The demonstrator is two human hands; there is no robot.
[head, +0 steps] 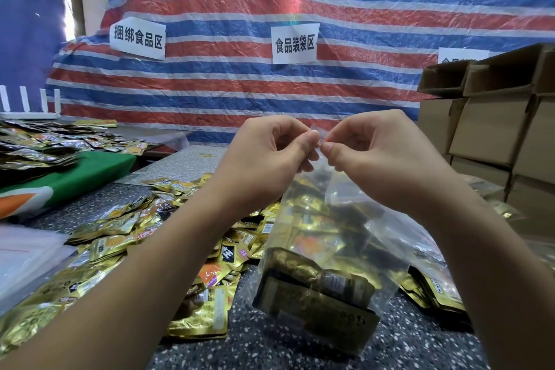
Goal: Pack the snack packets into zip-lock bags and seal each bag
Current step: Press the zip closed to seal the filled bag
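The clear zip-lock bag (318, 252) is full of shiny gold snack packets (312, 288). It hangs straight down above the speckled table (270, 348), top up. The left hand (267, 150) and right hand (378, 147) pinch its top edge.

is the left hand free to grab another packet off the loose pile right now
Probably not yet. The left hand and right hand both pinch the top of the filled bag. The pile lies uncovered just below it, so once it lets go, nothing blocks the way.

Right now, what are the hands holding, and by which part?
Both hands, left hand and right hand, pinch the top edge of a clear zip-lock bag filled with snack packets; it hangs below them.
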